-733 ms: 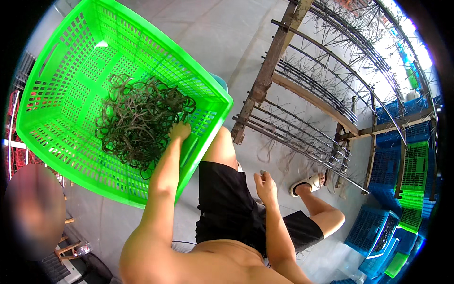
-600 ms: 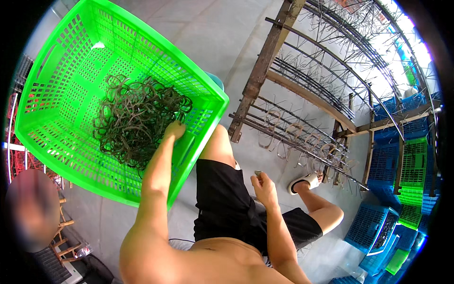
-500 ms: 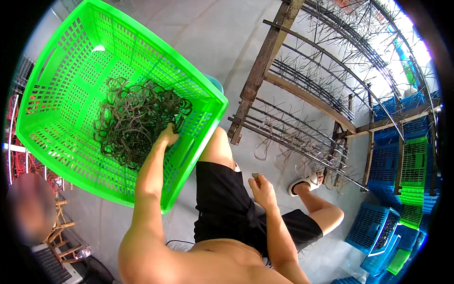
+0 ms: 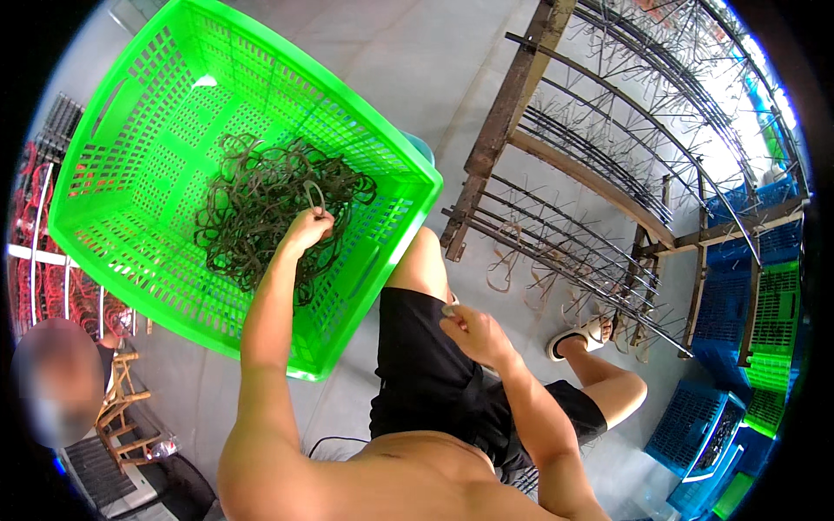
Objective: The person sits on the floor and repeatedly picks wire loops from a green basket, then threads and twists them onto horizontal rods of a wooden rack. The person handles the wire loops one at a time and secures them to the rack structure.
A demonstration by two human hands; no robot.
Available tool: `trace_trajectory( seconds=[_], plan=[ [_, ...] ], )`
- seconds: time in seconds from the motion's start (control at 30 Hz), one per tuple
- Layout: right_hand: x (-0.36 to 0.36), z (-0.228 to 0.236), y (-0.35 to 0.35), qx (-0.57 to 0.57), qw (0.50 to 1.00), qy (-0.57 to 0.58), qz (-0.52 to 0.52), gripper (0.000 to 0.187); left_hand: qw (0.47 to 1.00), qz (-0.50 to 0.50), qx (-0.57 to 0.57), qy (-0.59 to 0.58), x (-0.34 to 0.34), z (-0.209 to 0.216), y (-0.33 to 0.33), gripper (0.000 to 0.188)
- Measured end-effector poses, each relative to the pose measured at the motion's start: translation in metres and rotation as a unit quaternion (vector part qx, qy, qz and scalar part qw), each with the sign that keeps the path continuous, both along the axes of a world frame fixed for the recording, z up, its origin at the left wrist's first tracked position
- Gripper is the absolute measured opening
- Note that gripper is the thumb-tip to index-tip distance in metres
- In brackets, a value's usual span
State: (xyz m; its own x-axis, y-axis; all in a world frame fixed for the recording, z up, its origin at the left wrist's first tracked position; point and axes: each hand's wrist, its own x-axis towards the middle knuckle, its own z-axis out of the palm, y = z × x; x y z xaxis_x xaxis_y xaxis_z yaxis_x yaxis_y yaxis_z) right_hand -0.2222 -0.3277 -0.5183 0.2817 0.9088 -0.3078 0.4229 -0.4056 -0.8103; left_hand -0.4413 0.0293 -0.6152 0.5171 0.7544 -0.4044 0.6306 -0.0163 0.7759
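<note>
My left hand is closed, pinching a thin grey-brown loop that stands up from its fingertips. It is inside a bright green plastic basket, just over a tangled pile of dark brown strip-like loops. The basket, with slotted walls, sits to the left of my knee. Above my lap, my right hand is closed with the thumb side up. A small greyish piece shows at its fingertips; its kind is too small to make out.
On the right stands a wooden-framed rack of dark rods with many thin wire hooks, some bearing pale loops. Blue crates and green crates are stacked beyond it. A person and a wooden stool are at the left.
My left hand has risen from the right part of the pile with a loop in its fingers. My right hand has shifted slightly left and turned inward. The whole view has shifted slightly.
</note>
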Motion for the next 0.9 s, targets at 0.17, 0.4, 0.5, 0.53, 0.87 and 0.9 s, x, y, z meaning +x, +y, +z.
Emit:
trace_trajectory(
  seconds=[0.17, 0.4, 0.5, 0.53, 0.87, 0.9],
  plan=[
    [-0.013, 0.038, 0.040, 0.237, 0.967, -0.088, 0.022, 0.029, 0.966, -0.196, -0.157, -0.054, 0.040, 0.116, -0.117, 0.019],
    [0.011, 0.074, 0.009, 0.271, 0.938, -0.063, 0.207, 0.020, 0.803, -0.424, -0.383, -0.169, 0.061, 0.138, -0.182, 0.031],
    [0.056, 0.068, -0.058, 0.249, 0.968, 0.014, -0.027, 0.014, 0.965, -0.174, -0.143, -0.132, 0.097, 0.085, -0.146, 0.028],
    [0.070, 0.060, -0.086, 0.227, 0.949, 0.112, -0.188, 0.013, 0.991, -0.085, 0.107, 0.014, 0.109, 0.063, -0.129, 0.026],
    [0.244, 0.067, -0.261, 0.518, 0.585, 0.043, -0.623, 0.017, 0.781, -0.191, 0.110, 0.585, 0.111, 0.043, -0.106, 0.045],
    [0.240, 0.058, -0.253, 0.506, 0.609, 0.092, -0.603, 0.016, 0.858, -0.104, 0.153, 0.479, 0.096, 0.045, -0.104, 0.041]
  ],
)
